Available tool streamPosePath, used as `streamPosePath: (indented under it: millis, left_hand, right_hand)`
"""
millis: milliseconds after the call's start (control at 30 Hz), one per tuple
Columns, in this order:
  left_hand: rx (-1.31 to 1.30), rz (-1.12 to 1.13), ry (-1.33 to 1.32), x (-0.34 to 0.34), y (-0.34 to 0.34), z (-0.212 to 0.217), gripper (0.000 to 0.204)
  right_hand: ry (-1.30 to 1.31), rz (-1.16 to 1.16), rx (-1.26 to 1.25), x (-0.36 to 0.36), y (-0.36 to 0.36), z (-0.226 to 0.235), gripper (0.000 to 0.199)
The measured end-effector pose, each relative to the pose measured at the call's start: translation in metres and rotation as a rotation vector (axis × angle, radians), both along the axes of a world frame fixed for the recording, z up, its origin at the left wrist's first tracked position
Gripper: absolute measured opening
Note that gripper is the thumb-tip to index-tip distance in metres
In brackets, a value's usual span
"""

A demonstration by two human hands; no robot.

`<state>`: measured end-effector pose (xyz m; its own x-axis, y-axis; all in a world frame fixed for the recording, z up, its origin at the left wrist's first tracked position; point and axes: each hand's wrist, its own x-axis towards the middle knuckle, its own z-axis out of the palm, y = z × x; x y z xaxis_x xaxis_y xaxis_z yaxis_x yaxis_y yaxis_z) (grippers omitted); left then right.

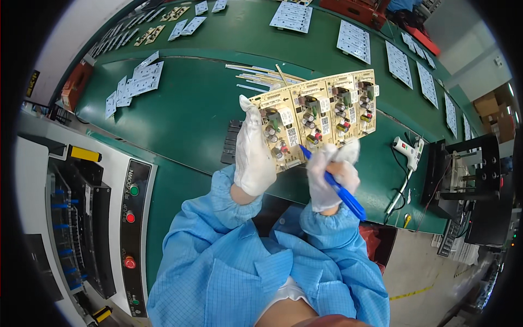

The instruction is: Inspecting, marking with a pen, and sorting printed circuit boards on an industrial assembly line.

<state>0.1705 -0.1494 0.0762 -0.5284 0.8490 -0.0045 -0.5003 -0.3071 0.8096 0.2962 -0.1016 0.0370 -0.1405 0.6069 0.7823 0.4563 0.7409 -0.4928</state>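
Note:
A tan circuit board panel (298, 117), made up of several joined boards with capacitors, dark coils and white labels, is held tilted above the green bench. My left hand (254, 150), in a white glove, grips its left edge, the thumb up near the top corner. In my gloved right hand (333, 173) is a blue marker pen (345, 197), its tip at the panel's lower edge near the second board. The fingers of that hand are curled round the pen close to the same edge.
Thin board strips (256, 76) lie behind the panel. White boards (143, 79) rest at the left and along the far bench. A white glue gun (408, 155) and a black fixture (463, 174) stand right. A machine with a button panel (132, 229) is at the left.

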Motion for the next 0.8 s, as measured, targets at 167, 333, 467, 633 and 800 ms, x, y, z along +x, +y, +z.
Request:
streamPosePath:
  millis: [167,333,467,633,800]
  left_hand:
    - [0.091,0.031,-0.059,-0.003,-0.004,0.0,0.064]
    - [0.001,0.038,0.042,-0.007,-0.009,0.0,0.063]
    - [0.026,0.034,-0.005,-0.009,-0.011,-0.001,0.064]
    - [0.024,0.031,0.069,-0.007,-0.015,-0.002,0.065]
    - [0.039,-0.001,0.031,-0.009,-0.019,0.002,0.065]
  right_hand:
    - [0.799,0.223,-0.41,0.008,0.008,-0.002,0.021]
    - [0.56,0.093,-0.267,0.013,0.021,-0.005,0.011]
    - [0.981,0.156,-0.566,0.025,0.029,0.0,0.016]
    - [0.55,-0.054,-0.291,0.031,0.04,0.007,0.015]
    - [0.644,-0.124,-0.115,0.031,0.051,0.016,0.023]
